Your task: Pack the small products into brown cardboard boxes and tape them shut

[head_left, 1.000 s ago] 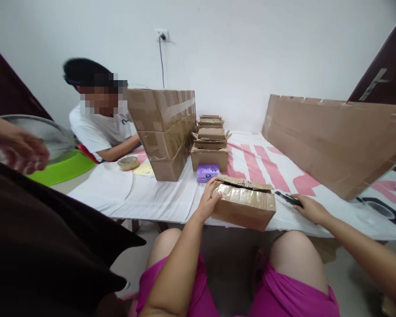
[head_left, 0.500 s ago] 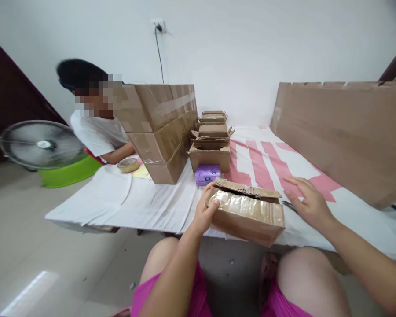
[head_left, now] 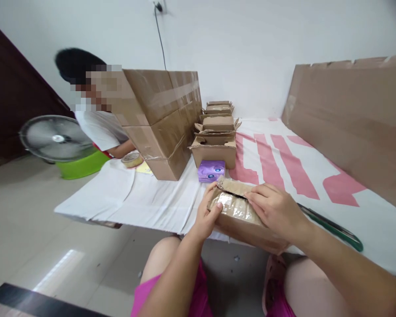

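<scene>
A small cardboard box (head_left: 240, 226) with shiny clear tape along its top edge lies at the table's front edge, its top flap slightly raised over a dark gap. My left hand (head_left: 208, 211) grips its left end, thumb on the taped top. The fingers of my right hand (head_left: 273, 207) are closed on the flap at the gap; the fingertips are partly hidden. Just behind the box is a purple printed pack (head_left: 211, 171). On the cloth right of my right hand lies a long tool with a dark green handle (head_left: 346, 237).
Several open cardboard boxes (head_left: 214, 152) stand in a row beyond the purple pack. Left of them rises a stack of taped boxes (head_left: 166, 132). A tape roll (head_left: 132, 159) lies near a person (head_left: 99, 130) in white. At right stands a large cardboard panel (head_left: 350, 114).
My right hand has moved left from beside the box onto its flap. My left hand keeps its hold. The view has shifted, showing more of the green-handled tool.
</scene>
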`<action>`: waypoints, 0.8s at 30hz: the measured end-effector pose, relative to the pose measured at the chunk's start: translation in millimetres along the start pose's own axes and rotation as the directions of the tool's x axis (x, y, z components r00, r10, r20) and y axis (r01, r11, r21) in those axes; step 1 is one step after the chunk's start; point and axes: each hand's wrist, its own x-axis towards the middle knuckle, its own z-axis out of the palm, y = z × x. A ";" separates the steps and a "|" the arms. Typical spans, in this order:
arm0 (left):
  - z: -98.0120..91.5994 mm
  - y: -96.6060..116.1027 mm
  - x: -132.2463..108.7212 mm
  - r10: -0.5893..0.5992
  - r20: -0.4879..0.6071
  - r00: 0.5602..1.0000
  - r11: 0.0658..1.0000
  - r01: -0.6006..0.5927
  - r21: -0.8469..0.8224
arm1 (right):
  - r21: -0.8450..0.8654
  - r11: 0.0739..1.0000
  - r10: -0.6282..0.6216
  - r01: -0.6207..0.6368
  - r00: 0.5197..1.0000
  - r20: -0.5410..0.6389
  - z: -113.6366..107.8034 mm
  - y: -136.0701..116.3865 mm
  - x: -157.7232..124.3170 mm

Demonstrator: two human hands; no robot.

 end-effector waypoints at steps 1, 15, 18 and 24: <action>-0.4 0.1 -0.6 -0.001 0.002 1.000 1.000 0.001 0.009 | 0.023 1.000 -0.017 0.018 1.000 -0.012 0.5 0.7 -0.6; -6.3 4.5 0.4 0.034 0.035 0.999 0.999 -0.035 0.018 | 0.465 0.865 -0.139 0.190 0.980 -0.141 -30.5 -24.5 -85.3; -4.2 3.0 0.2 0.039 0.016 0.999 0.999 -0.039 -0.021 | 0.353 0.860 0.485 -0.369 0.807 -0.337 -8.2 26.6 -161.3; 1.7 0.8 0.8 0.017 -0.031 0.999 0.994 -0.020 -0.103 | 0.130 0.469 0.837 -0.874 0.393 -0.380 45.9 49.1 -324.7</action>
